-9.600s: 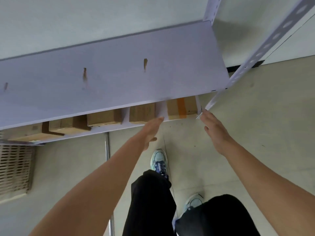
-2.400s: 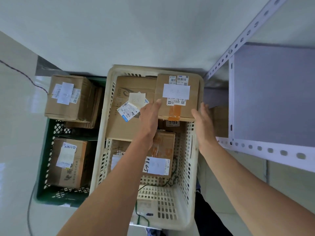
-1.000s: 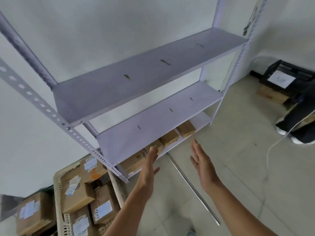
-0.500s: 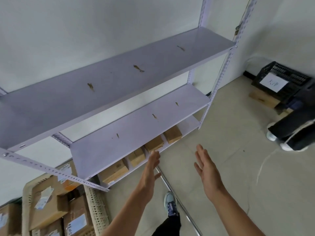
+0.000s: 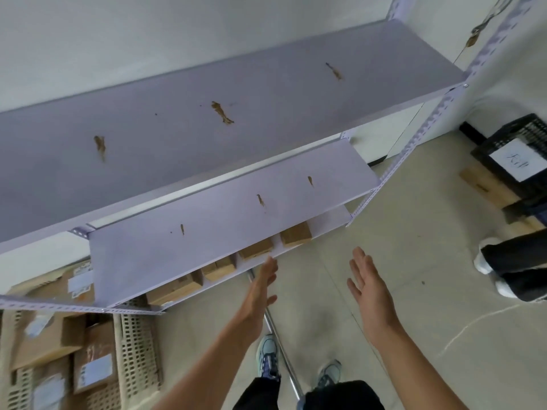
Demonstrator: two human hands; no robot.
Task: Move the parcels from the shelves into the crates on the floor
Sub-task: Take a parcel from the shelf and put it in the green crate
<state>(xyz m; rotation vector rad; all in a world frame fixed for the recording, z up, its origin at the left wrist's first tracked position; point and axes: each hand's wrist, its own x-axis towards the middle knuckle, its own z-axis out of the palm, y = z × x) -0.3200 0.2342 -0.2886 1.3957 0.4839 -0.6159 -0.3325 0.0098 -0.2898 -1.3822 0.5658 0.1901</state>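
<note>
Several brown cardboard parcels sit in a row on the lowest shelf, among them a rightmost parcel, one beside it and a leftmost parcel. My left hand reaches out with straight fingers, its tips just below the bottom shelf's front edge, holding nothing. My right hand hangs flat and empty over the floor, right of the parcels. A beige crate at the lower left holds several labelled parcels.
The two upper shelves of the grey metal rack bear only brown marks. A metal rail lies on the floor by my feet. A black crate with a white label and another person's legs are at the right.
A parcel went into the beige crate, then I turned back to the rack. Over the last second both empty hands moved closer to the lowest shelf's parcels.
</note>
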